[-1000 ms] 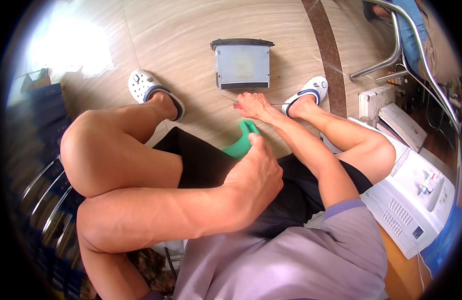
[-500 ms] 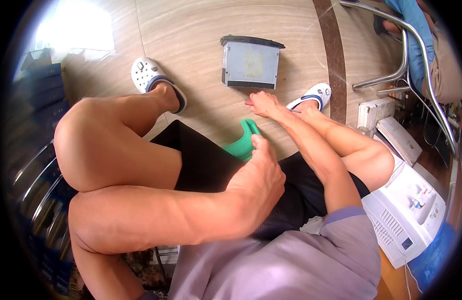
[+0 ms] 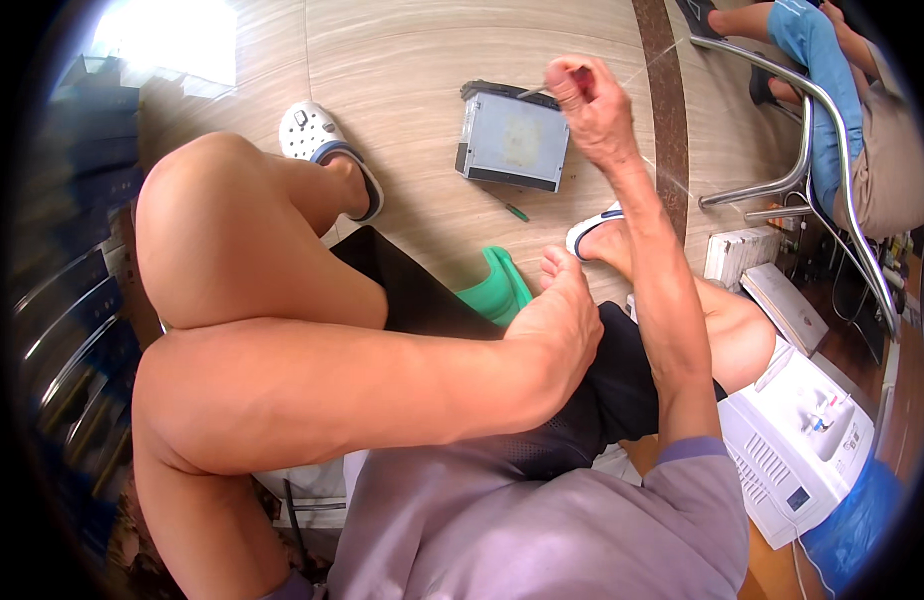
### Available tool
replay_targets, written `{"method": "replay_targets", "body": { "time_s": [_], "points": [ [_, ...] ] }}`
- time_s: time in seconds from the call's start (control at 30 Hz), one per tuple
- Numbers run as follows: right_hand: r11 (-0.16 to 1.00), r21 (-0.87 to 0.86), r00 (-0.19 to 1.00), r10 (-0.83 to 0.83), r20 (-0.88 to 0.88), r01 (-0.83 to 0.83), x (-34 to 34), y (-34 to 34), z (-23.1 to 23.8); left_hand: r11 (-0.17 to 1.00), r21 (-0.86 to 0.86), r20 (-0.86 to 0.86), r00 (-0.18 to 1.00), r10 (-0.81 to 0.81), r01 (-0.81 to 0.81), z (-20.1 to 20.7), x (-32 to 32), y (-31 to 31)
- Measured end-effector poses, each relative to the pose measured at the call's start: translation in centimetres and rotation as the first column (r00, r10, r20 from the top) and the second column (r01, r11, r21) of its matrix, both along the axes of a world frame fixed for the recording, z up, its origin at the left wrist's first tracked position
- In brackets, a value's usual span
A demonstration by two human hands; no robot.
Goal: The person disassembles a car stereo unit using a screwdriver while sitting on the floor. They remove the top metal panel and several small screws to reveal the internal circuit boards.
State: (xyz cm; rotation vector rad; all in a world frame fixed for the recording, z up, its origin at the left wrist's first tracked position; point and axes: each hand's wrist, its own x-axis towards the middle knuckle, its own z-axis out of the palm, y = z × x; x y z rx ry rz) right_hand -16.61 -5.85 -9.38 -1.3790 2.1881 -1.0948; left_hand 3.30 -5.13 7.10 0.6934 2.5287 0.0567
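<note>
1. Box (image 3: 517, 142): one, grey with a black far side; on the floor (image 3: 402, 60), roughly between the two white shoes (image 3: 307, 130).
2. Right hand (image 3: 590, 105): at the box's far right corner, fingers closed around one red tool (image 3: 583, 78); its shaft points left over the black side. Contact with the box: cannot tell.
3. Step, my reading: tool work at the black side. Calls for a well-seated tip and a steadied box.
4. Green tool (image 3: 519, 213): one, on the floor just near of the box.
5. Left hand (image 3: 562, 308): near, over the lap, fingers part curled, apart from the box; cannot tell whether it holds anything. One green plastic piece (image 3: 495, 286) just left.
6. Far right: one chair (image 3: 744, 195), one other person (image 3: 820, 65). Near right: one white dispenser (image 3: 794, 465).
</note>
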Motion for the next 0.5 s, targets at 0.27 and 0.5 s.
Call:
{"method": "replay_targets", "body": {
  "time_s": [0.27,0.5],
  "points": [
    [0.989,0.038,0.966,-0.151,0.208,0.146,1.5,1.2,-5.0,0.998,-0.061,-0.040,0.999,-0.004,0.001,-1.1,-1.3,1.2],
    [0.988,0.051,0.975,-0.150,0.163,0.144,1.7,0.9,-4.2,0.997,-0.081,-0.023,1.000,-0.021,0.019,-0.9,-1.9,0.7]
  ]
}}
